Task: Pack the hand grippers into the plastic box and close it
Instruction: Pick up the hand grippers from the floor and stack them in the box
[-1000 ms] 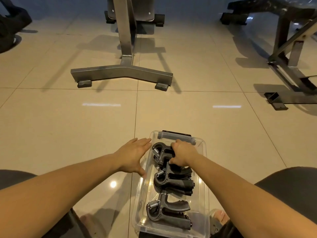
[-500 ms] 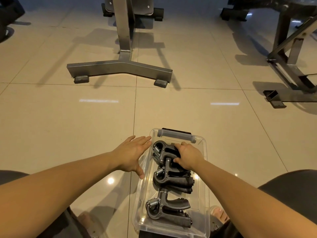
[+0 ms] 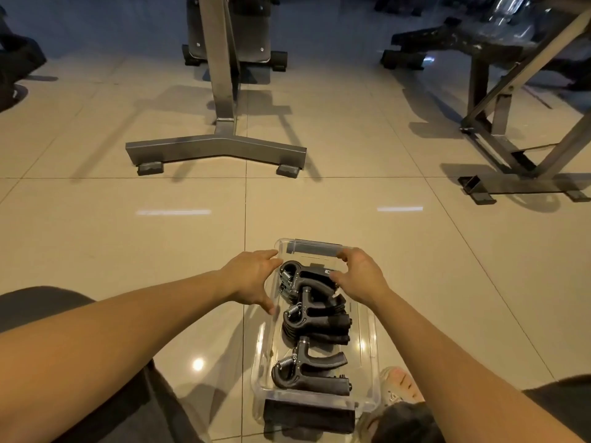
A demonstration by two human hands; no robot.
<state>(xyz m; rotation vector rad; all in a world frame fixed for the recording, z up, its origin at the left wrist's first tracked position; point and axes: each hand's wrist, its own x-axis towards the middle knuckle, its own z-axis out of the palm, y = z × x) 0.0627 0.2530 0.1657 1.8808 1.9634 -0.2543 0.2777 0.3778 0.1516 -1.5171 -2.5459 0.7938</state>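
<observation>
Tiled floor (image 3: 128, 266) stretches wide either side of the clear plastic box (image 3: 367, 340) between my knees. Black hand grippers (image 3: 313, 318) lie stacked inside. My left hand (image 3: 252, 276) rests open against its left rim, and my right hand (image 3: 361, 276) spreads open over the far corner.

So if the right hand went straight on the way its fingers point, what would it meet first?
Probably the far rim of the plastic box, by its dark latch. The right hand may sit above the rim, since depth is unclear.
</observation>
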